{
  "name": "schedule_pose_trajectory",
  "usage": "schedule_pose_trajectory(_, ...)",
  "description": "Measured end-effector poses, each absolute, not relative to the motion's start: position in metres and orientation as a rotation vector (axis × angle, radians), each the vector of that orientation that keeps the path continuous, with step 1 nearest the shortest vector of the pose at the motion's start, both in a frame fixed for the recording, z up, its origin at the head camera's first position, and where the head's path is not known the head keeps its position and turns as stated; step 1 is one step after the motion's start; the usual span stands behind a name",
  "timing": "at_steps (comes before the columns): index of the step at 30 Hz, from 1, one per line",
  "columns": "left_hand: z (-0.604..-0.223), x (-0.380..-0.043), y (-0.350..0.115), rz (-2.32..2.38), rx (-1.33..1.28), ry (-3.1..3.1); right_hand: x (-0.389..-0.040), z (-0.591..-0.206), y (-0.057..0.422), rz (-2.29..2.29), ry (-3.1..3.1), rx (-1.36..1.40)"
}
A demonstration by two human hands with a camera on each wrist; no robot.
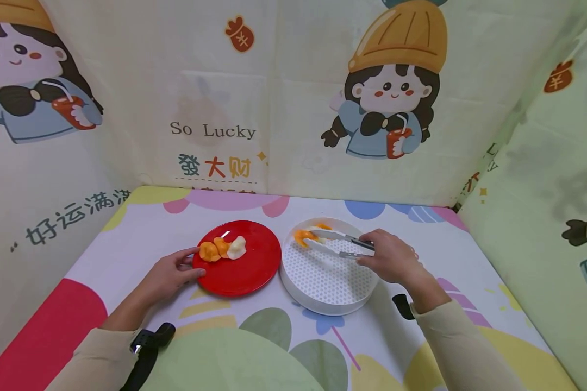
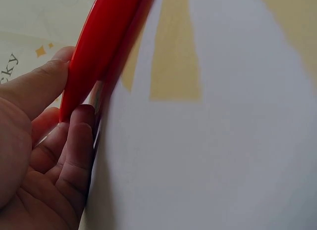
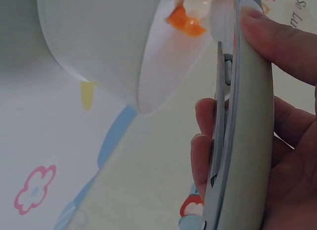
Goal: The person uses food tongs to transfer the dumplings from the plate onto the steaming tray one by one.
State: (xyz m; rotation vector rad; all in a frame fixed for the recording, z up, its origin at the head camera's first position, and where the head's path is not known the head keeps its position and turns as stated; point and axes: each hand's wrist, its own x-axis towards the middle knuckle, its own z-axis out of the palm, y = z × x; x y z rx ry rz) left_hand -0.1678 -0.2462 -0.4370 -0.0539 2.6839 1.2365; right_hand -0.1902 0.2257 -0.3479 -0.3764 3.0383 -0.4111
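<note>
A round red plate point(image 1: 244, 276) lies on the left, bearing orange dumplings point(image 1: 209, 252) and a white dumpling point(image 1: 237, 247) in a row. My left hand point(image 1: 168, 277) holds the plate by its left edge; in the left wrist view the thumb is at the rim and the fingers point(image 2: 79, 136) curl under it. Right of the plate stands a round white steamer tray point(image 1: 332, 290) with a perforated base. My right hand point(image 1: 393, 258) grips tongs point(image 1: 354, 241), their arms spread around an orange dumpling point(image 1: 302, 237) at the tray's back left. Other orange and white pieces lie there, partly hidden.
A patterned cloth point(image 1: 215, 353) covers the table. Printed sheets point(image 1: 298, 108) rise as walls at the back and on both sides. The plate and the tray stand side by side, almost rim to rim.
</note>
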Motion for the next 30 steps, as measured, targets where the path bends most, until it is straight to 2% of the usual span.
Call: schedule_pose_trajectory(30,-0.438,-0.169,-0.249,1.235,-0.017,2.691,-0.188,-0.356,0.208,-0.398,3.021,-0.349)
